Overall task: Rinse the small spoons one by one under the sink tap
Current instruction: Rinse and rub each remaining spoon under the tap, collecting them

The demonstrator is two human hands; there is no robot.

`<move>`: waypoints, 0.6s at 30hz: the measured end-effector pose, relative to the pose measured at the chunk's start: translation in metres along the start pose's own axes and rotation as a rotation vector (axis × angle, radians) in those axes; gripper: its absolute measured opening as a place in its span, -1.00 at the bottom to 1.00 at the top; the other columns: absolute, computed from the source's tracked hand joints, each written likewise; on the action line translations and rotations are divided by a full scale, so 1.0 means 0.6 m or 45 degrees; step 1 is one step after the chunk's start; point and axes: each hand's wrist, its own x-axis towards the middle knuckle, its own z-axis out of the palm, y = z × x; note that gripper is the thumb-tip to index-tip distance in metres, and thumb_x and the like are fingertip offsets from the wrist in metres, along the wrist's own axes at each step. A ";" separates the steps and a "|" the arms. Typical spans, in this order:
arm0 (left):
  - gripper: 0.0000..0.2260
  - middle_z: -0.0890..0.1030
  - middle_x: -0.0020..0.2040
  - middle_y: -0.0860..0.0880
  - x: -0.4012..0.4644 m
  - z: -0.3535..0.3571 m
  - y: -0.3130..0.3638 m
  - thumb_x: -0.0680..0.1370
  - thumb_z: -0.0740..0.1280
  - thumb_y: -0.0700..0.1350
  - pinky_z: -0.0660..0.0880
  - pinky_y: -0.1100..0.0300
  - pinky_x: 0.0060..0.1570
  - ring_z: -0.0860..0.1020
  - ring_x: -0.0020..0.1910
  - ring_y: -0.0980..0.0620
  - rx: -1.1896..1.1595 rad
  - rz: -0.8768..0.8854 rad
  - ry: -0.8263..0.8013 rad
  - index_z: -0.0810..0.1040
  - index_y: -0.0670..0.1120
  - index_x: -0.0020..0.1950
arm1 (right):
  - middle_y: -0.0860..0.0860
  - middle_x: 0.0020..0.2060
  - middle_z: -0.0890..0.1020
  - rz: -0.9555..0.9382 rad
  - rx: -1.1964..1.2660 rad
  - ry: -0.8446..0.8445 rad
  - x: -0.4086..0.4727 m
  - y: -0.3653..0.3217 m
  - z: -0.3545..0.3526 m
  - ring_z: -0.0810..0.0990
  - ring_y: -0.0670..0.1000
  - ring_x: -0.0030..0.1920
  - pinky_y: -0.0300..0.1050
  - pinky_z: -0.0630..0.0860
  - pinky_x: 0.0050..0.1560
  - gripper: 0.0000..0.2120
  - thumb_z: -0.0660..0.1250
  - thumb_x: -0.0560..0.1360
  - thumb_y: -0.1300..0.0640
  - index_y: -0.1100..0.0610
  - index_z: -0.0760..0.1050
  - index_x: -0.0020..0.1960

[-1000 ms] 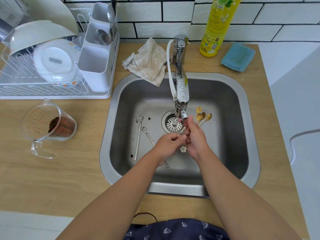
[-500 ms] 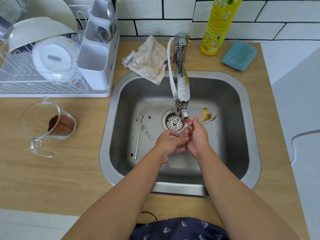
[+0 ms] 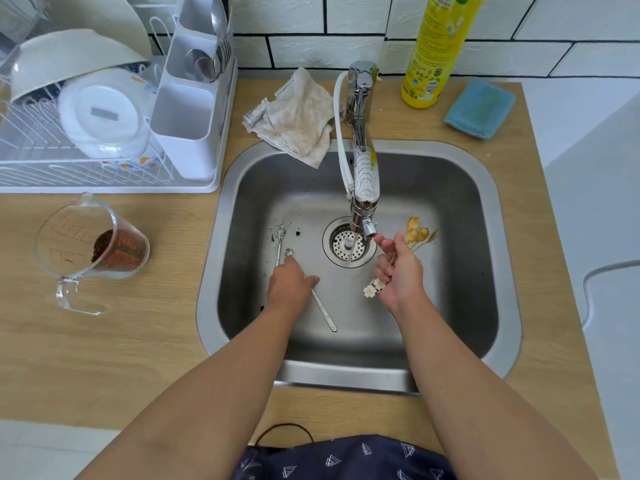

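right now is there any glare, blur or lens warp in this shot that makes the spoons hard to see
Head view: soft even daylight, faint shadows. The wide lens bows the sink rim and the wall tiles. Bright glare streaks the tap. The gold spoons in the right hand look slightly soft. The silver spoons by the left hand blend into the grey steel.

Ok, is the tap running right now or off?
Running. A thin stream of water falls from the tap spout onto the drain strainer, left of the right hand holding the gold spoons.
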 end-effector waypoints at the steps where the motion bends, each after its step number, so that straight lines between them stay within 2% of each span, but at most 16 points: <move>1: -0.60 0.58 0.11 -0.25 0.000 0.002 0.005 0.50 0.46 0.00 0.45 0.08 -0.04 0.56 0.11 -0.27 -0.021 -0.008 0.006 0.47 -0.21 0.18 | 0.02 -0.11 0.74 0.004 -0.003 -0.004 -0.001 -0.001 -0.001 0.18 -0.14 -0.58 -0.30 0.14 -0.60 -0.63 0.23 0.70 -0.01 0.15 0.54 -0.19; 4: -0.74 0.61 0.07 -0.26 0.000 0.006 0.013 0.53 0.40 -0.11 0.39 0.16 -0.14 0.58 0.06 -0.24 -0.009 -0.003 0.032 0.53 -0.24 0.13 | 0.04 -0.09 0.73 0.006 0.019 -0.005 -0.001 -0.004 -0.005 0.18 -0.14 -0.57 -0.30 0.15 -0.60 -0.64 0.23 0.70 0.00 0.15 0.54 -0.19; 8: -0.82 0.62 -0.04 -0.21 -0.002 -0.003 0.006 0.48 0.37 -0.15 0.38 0.18 -0.23 0.51 -0.15 -0.13 0.029 -0.032 0.034 0.57 -0.23 0.01 | 0.05 -0.06 0.73 0.014 -0.008 -0.004 -0.003 -0.002 -0.001 0.18 -0.14 -0.57 -0.30 0.14 -0.59 -0.63 0.24 0.70 0.00 0.16 0.56 -0.20; 11: -0.86 0.64 -0.09 -0.14 -0.006 -0.013 0.008 0.48 0.36 -0.13 0.44 0.18 -0.18 0.52 -0.12 -0.10 -0.007 0.032 0.046 0.61 -0.16 -0.03 | 0.05 -0.05 0.72 0.021 -0.031 -0.008 -0.003 -0.001 0.001 0.18 -0.14 -0.59 -0.30 0.15 -0.60 -0.62 0.24 0.70 0.00 0.16 0.57 -0.22; 13: -0.88 0.64 -0.15 -0.04 -0.015 -0.018 0.019 0.48 0.35 -0.11 0.46 0.20 -0.10 0.54 -0.10 -0.04 -0.066 0.154 0.051 0.62 -0.08 -0.03 | 0.05 -0.05 0.72 0.013 -0.041 -0.011 -0.002 -0.001 -0.001 0.18 -0.14 -0.59 -0.29 0.15 -0.60 -0.62 0.23 0.71 0.01 0.16 0.56 -0.20; 15: -0.93 0.62 -0.20 0.02 -0.029 -0.017 0.029 0.50 0.37 -0.12 0.50 0.23 -0.12 0.60 -0.18 0.00 -0.268 0.313 -0.077 0.63 -0.03 -0.03 | 0.04 -0.06 0.72 0.005 -0.069 -0.001 -0.001 0.000 -0.001 0.19 -0.14 -0.59 -0.29 0.15 -0.60 -0.63 0.23 0.71 0.01 0.16 0.56 -0.19; 18: -0.91 0.58 -0.21 0.00 -0.056 -0.012 0.034 0.56 0.38 -0.19 0.54 0.26 -0.33 0.66 -0.37 0.01 -0.707 0.462 -0.368 0.63 -0.01 -0.06 | -0.01 -0.11 0.73 0.002 -0.124 -0.021 0.000 0.002 0.000 0.18 -0.16 -0.60 -0.30 0.13 -0.60 -0.61 0.21 0.71 -0.02 0.16 0.60 -0.16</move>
